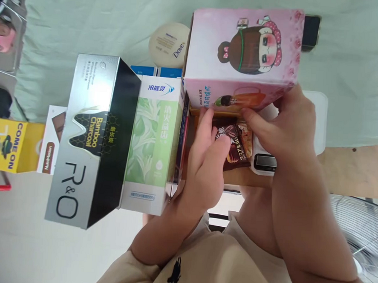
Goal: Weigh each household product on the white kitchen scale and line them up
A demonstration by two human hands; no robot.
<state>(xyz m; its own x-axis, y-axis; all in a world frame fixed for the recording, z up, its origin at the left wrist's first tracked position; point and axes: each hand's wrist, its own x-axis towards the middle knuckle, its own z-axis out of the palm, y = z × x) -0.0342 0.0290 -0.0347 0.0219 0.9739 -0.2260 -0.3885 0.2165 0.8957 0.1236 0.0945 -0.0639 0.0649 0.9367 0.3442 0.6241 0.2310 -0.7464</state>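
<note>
A brown snack packet (236, 146) lies inside an open cardboard box (195, 116), below the box's raised pink cartoon-printed lid (245, 55). My left hand (205, 168) rests over the packet's left end with its fingers curled on it. At the packet's right end, my right hand (286, 126) has its fingers bent and pressed on the packet's top edge under the lid. Both hands touch the packet.
Left of the box stand a green-and-white toothpaste carton (153, 143) and a silver-black "Bamboo Charcoal" carton (89, 139). A round Dove tin (168, 44) lies behind them. A yellow box (9, 145), a small digital scale (264, 162), a dark phone (311, 31) and a fan (362, 237) are also here.
</note>
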